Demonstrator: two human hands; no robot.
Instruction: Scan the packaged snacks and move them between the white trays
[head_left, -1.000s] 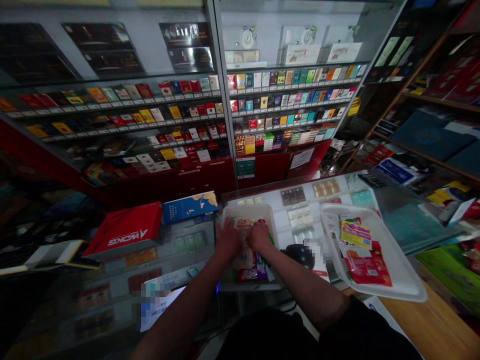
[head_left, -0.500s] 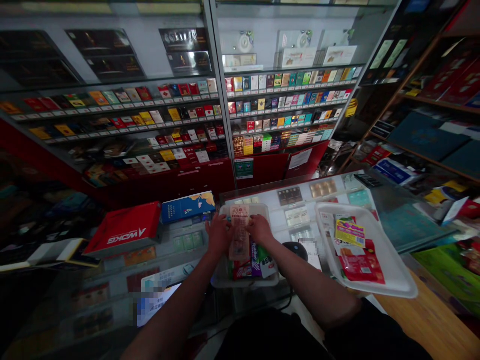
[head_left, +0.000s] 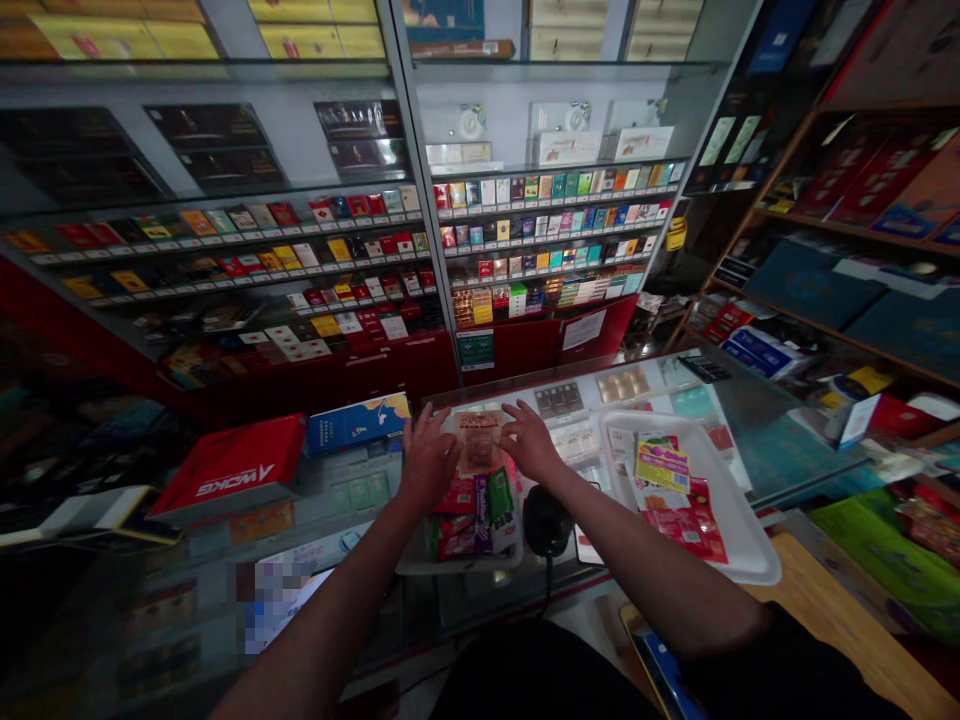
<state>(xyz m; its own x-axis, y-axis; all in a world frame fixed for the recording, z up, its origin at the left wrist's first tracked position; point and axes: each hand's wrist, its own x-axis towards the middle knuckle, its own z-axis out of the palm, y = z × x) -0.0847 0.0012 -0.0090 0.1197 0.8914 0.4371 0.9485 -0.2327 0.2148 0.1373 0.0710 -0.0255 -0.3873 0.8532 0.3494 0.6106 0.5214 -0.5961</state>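
Well, ahead of the hands, shelves of cigarette packs [head_left: 547,230] rise behind a glass worktop [head_left: 352,505]. Directly beneath the hands sits a white plastic tray [head_left: 457,568] holding red and green packets [head_left: 459,528]. To their right lies a second white tray [head_left: 739,540] with yellow and red packets [head_left: 664,468], and to their left a red box [head_left: 229,465]. The left hand [head_left: 429,458] and right hand [head_left: 531,442] are both spread, fingers apart, on either side of a flat brown packet [head_left: 478,442] over the first tray.

Black scanner [head_left: 546,520] between plastic trays [head_left: 742,550]
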